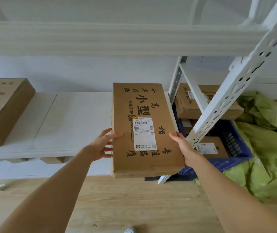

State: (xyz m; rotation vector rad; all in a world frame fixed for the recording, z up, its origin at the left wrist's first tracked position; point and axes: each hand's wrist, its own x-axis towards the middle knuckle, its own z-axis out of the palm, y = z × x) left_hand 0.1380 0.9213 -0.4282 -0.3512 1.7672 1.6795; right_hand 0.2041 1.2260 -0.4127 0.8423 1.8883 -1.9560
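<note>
Cardboard box (148, 158), label (144, 133) upward, far end over the white shelf (63, 118), near end projecting beyond its front edge. Left grip (103, 145) clasps the box's left side, right grip (184, 148) its right side, thumbs on top.

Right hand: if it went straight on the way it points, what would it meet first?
The box: the right hand already grips its right edge and points into it. Beyond lies the white shelf, though depth is unclear.
</note>
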